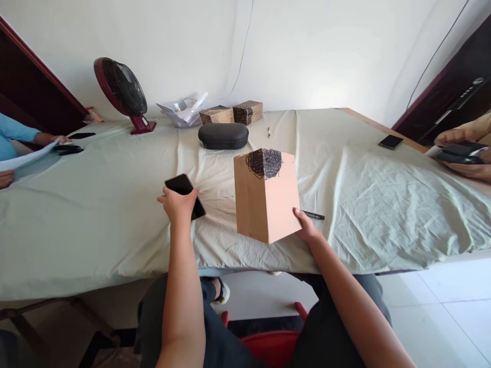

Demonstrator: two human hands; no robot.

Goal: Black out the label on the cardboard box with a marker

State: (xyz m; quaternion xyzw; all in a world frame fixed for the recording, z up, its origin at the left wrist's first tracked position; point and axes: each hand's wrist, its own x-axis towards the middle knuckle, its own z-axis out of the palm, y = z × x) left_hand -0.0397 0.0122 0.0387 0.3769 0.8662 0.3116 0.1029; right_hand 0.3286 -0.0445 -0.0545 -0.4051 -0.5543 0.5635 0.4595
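My left hand point(178, 203) grips a black phone point(198, 208) by its edges, its thumb and fingers spread across it, low over or on the cloth. With my right hand point(306, 224) I hold a brown cardboard box point(283, 204) at its lower right side; the thumb shows on the face and the other fingers are hidden behind. The box is tilted, one corner edge toward me, with a black scribbled patch point(264, 162) at its top. A black pen point(314, 215) lies on the cloth just beyond my right hand.
A black case point(223, 136), two cardboard boxes point(247, 112), a plastic bag point(184, 113) and a red fan point(126, 92) stand at the back. Another phone point(390, 141) lies at the right. Other people's hands are at the far left and far right edges. Green cloth point(115, 204) covers the table.
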